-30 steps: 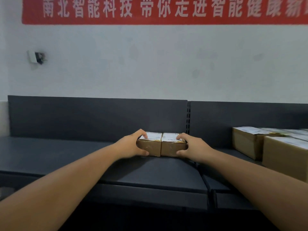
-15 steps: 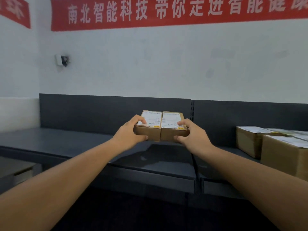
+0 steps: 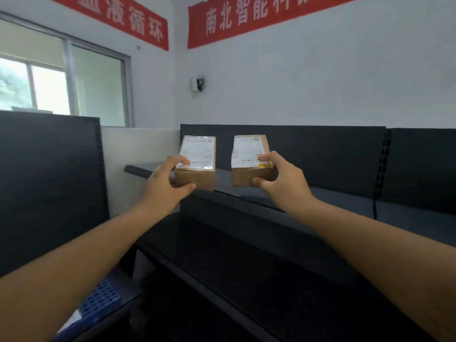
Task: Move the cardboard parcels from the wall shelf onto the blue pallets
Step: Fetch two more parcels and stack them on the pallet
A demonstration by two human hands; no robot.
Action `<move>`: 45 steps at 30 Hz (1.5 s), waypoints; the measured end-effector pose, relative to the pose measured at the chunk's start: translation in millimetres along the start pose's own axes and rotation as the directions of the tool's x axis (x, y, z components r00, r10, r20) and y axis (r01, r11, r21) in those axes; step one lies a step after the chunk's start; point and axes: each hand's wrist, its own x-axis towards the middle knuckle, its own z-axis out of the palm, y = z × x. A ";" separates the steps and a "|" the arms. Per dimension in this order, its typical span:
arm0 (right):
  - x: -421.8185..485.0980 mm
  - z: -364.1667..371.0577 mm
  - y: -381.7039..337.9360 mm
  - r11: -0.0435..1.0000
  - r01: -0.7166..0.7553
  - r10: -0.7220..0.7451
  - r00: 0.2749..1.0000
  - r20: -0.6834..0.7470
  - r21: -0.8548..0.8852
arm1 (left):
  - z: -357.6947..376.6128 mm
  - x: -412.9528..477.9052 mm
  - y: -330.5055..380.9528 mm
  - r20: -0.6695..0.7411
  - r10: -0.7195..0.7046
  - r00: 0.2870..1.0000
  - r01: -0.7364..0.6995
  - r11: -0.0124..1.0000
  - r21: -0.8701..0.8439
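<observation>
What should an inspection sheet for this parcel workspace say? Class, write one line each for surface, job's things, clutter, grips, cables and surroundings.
Surface: dark grey wall shelf with a raised back panel.
Job's things: left parcel and right parcel, white labels up, a gap between them; blue pallet low at left, partly in view.
Clutter: nothing seen.
Grips: left hand holds the left parcel; right hand holds the right parcel.
Cables: nothing seen.
Surroundings: white walls, red banners, window, small wall device.
</observation>
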 end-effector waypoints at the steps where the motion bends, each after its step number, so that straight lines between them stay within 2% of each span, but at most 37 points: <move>1: 0.9 15.2 -10.2 1.000 0.022 -0.023 1.000 0.020 0.016 | -21.7 -8.1 -8.7 -0.024 -0.030 0.999 0.030 0.999 0.013; 7: 3.7 130.3 -85.8 0.982 0.092 -0.119 0.980 0.158 0.164 | -160.8 -63.8 -69.0 -0.187 -0.184 0.965 0.211 0.969 0.132; 12: -9.9 248.3 -161.8 0.945 0.077 -0.174 0.942 0.287 0.319 | -279.1 -126.3 -117.8 -0.301 -0.288 0.909 0.356 0.913 0.200; 17: -36.8 364.1 -237.8 0.905 0.057 -0.242 0.884 0.401 0.422 | -386.5 -189.9 -160.5 -0.427 -0.344 0.836 0.480 0.836 0.266; 21: -58.6 451.3 -285.5 0.877 0.026 -0.288 0.828 0.481 0.480 | -463.4 -240.8 -197.8 -0.513 -0.422 0.748 0.609 0.743 0.277; 24: -78.2 511.7 -313.2 0.865 0.007 -0.316 0.784 0.534 0.502 | -510.7 -278.6 -222.8 -0.550 -0.439 0.711 0.653 0.703 0.282; 29: -113.5 599.6 -341.5 0.864 0.014 -0.362 0.714 0.600 0.504 | -558.4 -334.4 -259.4 -0.576 -0.481 0.661 0.722 0.618 0.312; 34: -138.9 659.3 -350.7 0.882 0.012 -0.364 0.654 0.663 0.471 | -576.3 -360.7 -293.6 -0.568 -0.515 0.641 0.749 0.581 0.318; 45: -148.1 701.6 -341.2 0.922 0.096 -0.343 0.652 0.676 0.375 | -576.7 -378.5 -343.0 -0.531 -0.566 0.630 0.762 0.582 0.284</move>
